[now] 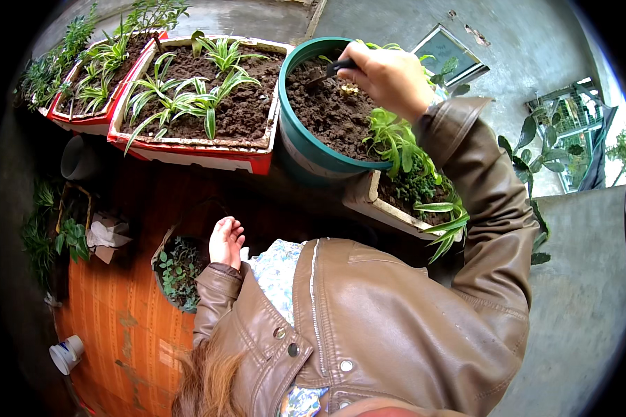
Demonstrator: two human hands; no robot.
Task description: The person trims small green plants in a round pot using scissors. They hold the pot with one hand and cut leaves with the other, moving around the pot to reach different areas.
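My right hand [388,78] grips the black handle of a small hand trowel [341,65]. The trowel's dark blade points left and touches the brown soil [326,117] in a large round green plastic pot [287,112]. Leafy green seedlings [394,136] grow along the pot's right side, partly hidden by my hand and sleeve. A small yellowish piece [349,89] lies on the soil below the handle. Lower down, in front of my body, my left hand [227,244] hangs with the palm up, fingers loosely curled and nothing visible in them.
Left of the pot stands a foam box [193,148] of soil with spider plants [208,101]; another planted box [83,122] lies beyond. A foam planter [401,216] sits below right. A potted plant [180,276] and white cups [67,354] stand on the orange floor [109,313].
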